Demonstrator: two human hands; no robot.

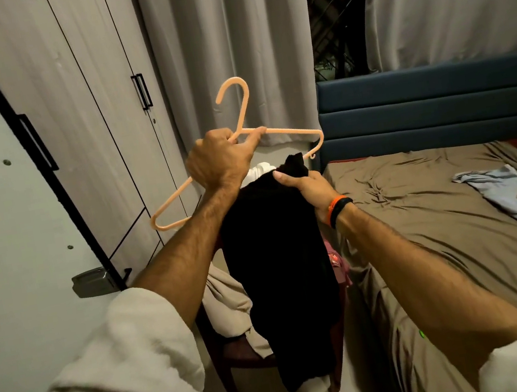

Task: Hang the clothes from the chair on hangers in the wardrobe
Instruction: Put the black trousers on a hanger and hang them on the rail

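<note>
Head view: left hand (pixel 218 159) grips peach hanger (pixel 242 137) at neck; light, stiff. Right hand (pixel 305 184) pinches black garment (pixel 278 261) above chair (pixel 240 359); soft, limp. Best held by collar.

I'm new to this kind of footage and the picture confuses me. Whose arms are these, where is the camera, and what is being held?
There is no machine here. The camera sits on a person's head and looks forward and down, so the two arms reaching in from the bottom are that person's own.

The left hand grips a peach plastic hanger near the base of its hook. The right hand pinches the top of a black garment, which hangs down in front of a dark chair. More clothes lie piled on that chair.

At the left stands the wardrobe, doors shut. At the right is a bed with a brown sheet and a light blue cloth on it.
</note>
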